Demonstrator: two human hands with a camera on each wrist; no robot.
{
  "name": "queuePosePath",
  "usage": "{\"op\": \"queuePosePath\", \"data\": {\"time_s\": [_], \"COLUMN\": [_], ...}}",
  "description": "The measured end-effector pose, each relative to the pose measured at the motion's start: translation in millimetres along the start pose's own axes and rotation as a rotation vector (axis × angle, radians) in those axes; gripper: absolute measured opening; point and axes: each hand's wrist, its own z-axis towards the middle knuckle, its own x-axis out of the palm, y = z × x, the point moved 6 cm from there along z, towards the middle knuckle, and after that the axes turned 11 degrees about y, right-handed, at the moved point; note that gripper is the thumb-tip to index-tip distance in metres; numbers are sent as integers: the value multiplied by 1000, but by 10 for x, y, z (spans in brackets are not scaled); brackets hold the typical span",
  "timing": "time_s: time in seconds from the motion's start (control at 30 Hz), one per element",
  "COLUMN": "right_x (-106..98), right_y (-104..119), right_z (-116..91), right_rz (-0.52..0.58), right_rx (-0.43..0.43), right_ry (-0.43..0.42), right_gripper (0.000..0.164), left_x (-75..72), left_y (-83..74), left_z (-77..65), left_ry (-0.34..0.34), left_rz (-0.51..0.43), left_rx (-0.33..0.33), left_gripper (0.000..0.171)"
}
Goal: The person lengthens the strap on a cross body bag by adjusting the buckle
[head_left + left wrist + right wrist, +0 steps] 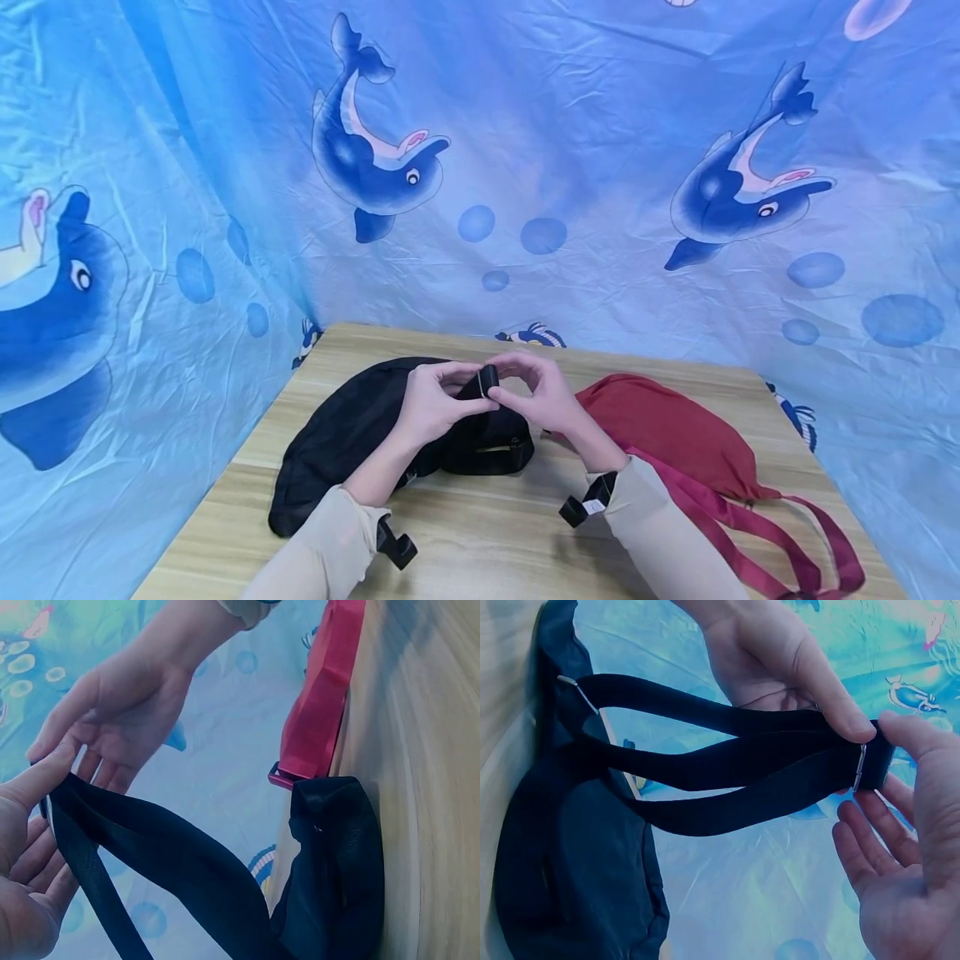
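Note:
A black sling bag (337,425) lies on the left half of the table, its webbing strap (705,817) raised in looped bands. My left hand (433,404) pinches the strap between thumb and fingers at a thin metal slider (860,766). Close beside it, my right hand (538,390) pinches the folded end of the same strap, thumb on top. In the right wrist view both thumbs press near the slider, with the right fingers spread below. A second metal ring (577,694) joins the strap to the bag.
To the right lies a red bag (667,433) with dark pink straps (780,542) trailing toward the table's front right. The wooden table (480,533) is bordered by a blue dolphin-print curtain (570,150) at the back and sides. Black camera mounts (588,500) sit on both wrists.

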Motion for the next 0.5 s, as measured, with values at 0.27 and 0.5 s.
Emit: {"op": "queuePosePath", "data": {"time_s": [0.27,0.5], "right_x": [-49,-28], "right_y": [-2,7], "right_z": [4,21], "right_rz": [67,160], "right_rx": [17,-15], "right_ry": [-85,-143], "right_gripper": [30,45], "left_x": [27,5], "left_y": [80,89], "left_z": [-19,-9], "left_ry": [9,-15], "left_rz": [21,36], "left_rx": [-33,-32], "left_gripper": [50,49]}}
